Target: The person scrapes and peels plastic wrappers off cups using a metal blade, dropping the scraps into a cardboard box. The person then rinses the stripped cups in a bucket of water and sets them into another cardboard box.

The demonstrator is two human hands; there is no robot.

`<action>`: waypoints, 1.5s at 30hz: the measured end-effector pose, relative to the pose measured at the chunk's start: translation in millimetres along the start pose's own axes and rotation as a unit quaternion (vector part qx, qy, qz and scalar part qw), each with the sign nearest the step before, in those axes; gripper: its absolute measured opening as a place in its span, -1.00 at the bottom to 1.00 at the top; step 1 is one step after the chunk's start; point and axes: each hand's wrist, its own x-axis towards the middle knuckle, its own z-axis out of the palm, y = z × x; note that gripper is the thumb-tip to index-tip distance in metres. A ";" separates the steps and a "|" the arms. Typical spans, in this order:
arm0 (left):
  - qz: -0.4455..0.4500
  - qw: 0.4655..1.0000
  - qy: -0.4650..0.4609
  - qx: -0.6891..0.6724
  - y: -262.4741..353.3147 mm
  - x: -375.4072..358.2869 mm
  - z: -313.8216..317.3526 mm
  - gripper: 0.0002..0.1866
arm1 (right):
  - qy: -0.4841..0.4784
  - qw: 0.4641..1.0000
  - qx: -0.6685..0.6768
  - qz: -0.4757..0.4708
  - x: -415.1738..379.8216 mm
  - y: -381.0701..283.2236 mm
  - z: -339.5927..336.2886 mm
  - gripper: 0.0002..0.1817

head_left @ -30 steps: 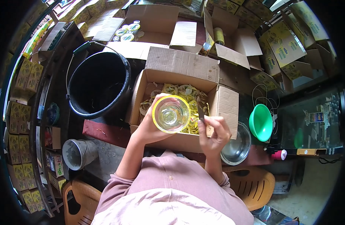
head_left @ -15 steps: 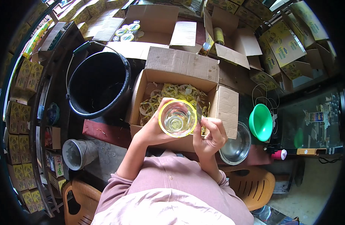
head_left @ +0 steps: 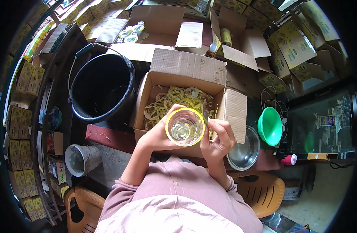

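**Cup (head_left: 185, 132) in left grip (head_left: 156, 134), knife (head_left: 205, 114) beside its rim**

Cup at the centre of the frame, held inside the left grip, with fingers wrapped around its left side. Right grip (head_left: 220, 138) just to the right of the cup, pinched narrow on the knife, with dark blade pointing toward the top of the frame. Cannot tell whether blade and rim touch.

Clear and round, with its mouth facing the camera; bright yellow around the rim, see-through walls, ringed base showing inside.

Behind the cup, a cardboard box (head_left: 188, 66) with flaps spread, and yellow shreds (head_left: 190, 94) inside, partly hidden by cup and grips. To the left, a large black bucket (head_left: 102, 87); lower left, a grey pail (head_left: 94, 157) near the worktop's (head_left: 115, 138) reddish edge. Right of centre, a steel bowl (head_left: 247, 152), partly covered by the right grip, and a green bowl (head_left: 270, 126) near it. At the upper centre, tubs (head_left: 132, 35) with round lids, in another box (head_left: 157, 19).
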 end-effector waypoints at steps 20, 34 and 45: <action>-0.036 0.991 0.035 -0.121 -4.5 -0.2 -5.5 -0.31 | -0.378 0.851 -0.267 0.248 -27.7 95.7 1.4 -0.21; -0.019 0.993 0.113 0.032 -3.9 3.2 -2.0 -0.34 | -0.117 0.953 0.065 0.270 -15.8 67.3 -9.8 -0.20; -0.034 0.976 0.153 0.150 3.7 3.6 6.6 -0.33 | -0.056 0.987 -0.094 -0.118 -1.8 25.5 -19.5 -0.68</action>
